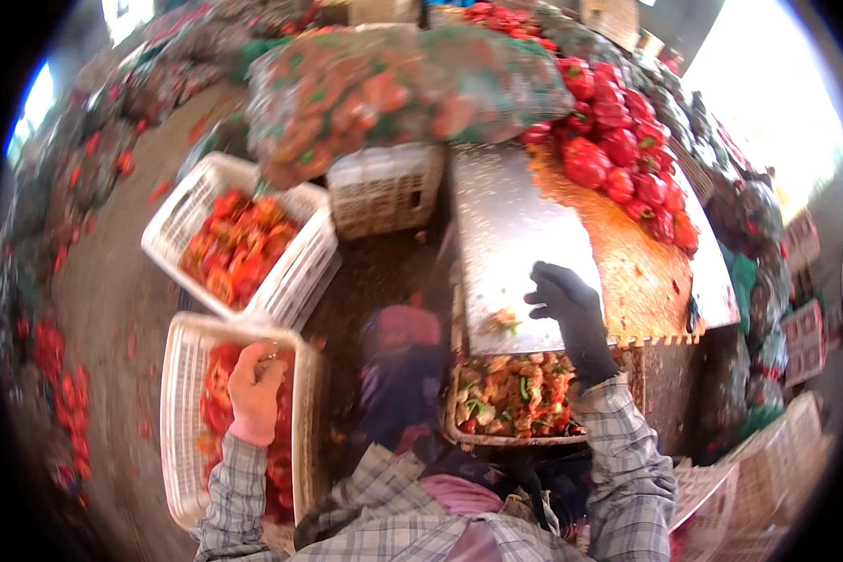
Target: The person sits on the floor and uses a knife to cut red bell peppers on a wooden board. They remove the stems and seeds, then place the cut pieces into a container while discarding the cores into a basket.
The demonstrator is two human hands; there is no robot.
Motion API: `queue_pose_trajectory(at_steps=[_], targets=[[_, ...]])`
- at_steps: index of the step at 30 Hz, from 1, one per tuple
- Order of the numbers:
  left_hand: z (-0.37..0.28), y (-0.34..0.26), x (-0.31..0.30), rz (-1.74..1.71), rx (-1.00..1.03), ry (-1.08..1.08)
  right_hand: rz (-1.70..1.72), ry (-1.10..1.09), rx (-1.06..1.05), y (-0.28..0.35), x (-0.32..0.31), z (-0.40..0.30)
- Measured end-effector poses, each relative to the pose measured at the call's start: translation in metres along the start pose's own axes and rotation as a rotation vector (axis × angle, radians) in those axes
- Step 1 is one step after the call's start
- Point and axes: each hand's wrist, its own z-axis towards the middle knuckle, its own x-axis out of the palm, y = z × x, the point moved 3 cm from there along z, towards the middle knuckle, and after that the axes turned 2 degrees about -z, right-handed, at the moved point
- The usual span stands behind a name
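My left hand [256, 390] is over a white plastic crate [171, 414] of red pepper pieces [218, 379], its fingers curled; whether it holds anything is not clear. In a dark glove, my right hand [567, 302] hovers over the metal tabletop [492, 211] with its fingers bent, a gap to the thumb and nothing visible between. A pepper scrap with green on it [508, 322] lies on the metal to its left. Below the table's near edge is a tray [513, 441] of pepper cores and seeds [516, 397].
Whole red bell peppers [618, 140] are heaped beside an orange, seed-strewn board [639, 281]. A full mesh sack [393, 91] lies across the far side. Another crate [161, 239] holds cut peppers; an upturned crate [386, 190] stands behind. Filled sacks [759, 211] line the right.
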Motion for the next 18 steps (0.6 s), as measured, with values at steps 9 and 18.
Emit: queue_pose_trajectory(at_steps=[9,18], targets=[[0.079,-0.118,0.285,0.463,0.624,0.627,-0.565,-0.417,0.011,-0.098,-0.170,-0.019],[0.169,-0.113,0.595,0.657,0.956,0.242,-0.548,-0.269,-0.008,-0.107,-0.175,-0.015]])
